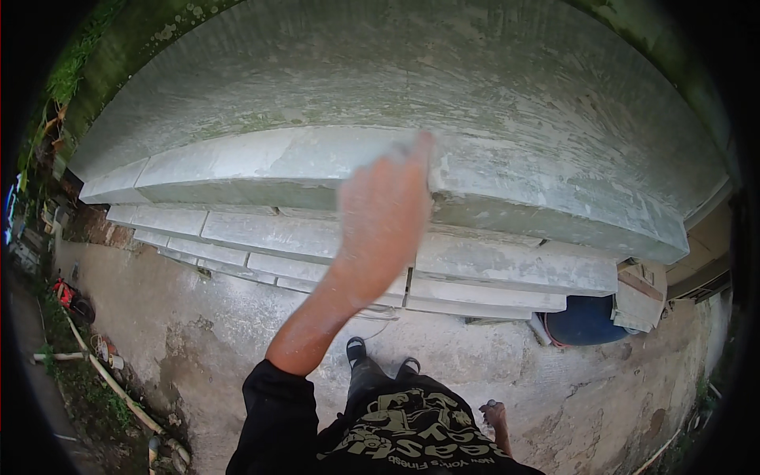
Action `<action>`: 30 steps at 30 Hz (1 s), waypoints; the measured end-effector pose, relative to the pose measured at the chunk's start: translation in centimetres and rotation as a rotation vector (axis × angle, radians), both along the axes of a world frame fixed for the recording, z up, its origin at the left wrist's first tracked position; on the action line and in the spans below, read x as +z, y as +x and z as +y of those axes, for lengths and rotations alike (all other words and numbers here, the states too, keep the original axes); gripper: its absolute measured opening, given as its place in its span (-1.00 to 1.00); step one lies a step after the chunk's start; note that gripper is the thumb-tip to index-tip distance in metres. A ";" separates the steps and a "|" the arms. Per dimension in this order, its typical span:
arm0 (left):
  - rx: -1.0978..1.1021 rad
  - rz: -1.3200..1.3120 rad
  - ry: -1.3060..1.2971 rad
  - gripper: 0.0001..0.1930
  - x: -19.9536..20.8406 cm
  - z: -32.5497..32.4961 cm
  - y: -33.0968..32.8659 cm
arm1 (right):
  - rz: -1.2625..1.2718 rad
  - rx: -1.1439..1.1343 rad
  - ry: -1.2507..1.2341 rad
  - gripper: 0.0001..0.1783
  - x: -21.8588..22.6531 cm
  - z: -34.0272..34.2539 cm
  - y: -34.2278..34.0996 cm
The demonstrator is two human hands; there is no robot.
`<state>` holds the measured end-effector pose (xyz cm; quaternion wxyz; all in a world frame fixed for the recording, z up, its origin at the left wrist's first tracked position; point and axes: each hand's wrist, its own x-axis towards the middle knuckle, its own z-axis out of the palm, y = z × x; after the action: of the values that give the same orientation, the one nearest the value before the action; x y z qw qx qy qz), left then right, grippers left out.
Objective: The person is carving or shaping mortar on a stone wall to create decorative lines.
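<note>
My left hand reaches forward over the front edge of a grey concrete slab. Motion blurs the hand, but its fingers look curled, with the fingertips at the slab's upper edge. A small greyish patch shows between them; what it is, I cannot make out. Pale dust coats my left forearm. Down by my right side hangs my right hand, small in the picture and apart from the slab. Its fingers are curled, and a greyish bit shows at them, too small to name.
Below the slab, more concrete ledges step down toward the concrete ground where I stand. A dark blue rounded container sits under the ledges at right. A pipe runs along plants at left, near a red object.
</note>
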<state>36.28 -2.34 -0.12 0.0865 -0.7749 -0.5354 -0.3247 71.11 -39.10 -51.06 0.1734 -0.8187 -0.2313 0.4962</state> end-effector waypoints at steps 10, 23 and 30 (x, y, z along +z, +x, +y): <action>-0.220 0.095 0.094 -0.67 -1.4 -1.1 4.1 | 0.023 0.015 -0.044 -0.77 -2.2 -1.3 -0.4; -0.008 -0.180 0.129 -0.75 -0.3 0.3 -2.0 | -0.235 0.072 1.490 -0.73 32.9 16.4 -6.5; -0.175 -0.347 0.373 -0.63 -2.5 4.0 -1.1 | -0.070 0.981 2.232 -0.77 50.9 27.1 -15.2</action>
<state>35.20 1.67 -2.66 0.1062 -0.7216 -0.4041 -0.5520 55.96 -12.04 -0.11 0.5695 -0.0590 -0.8197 0.0155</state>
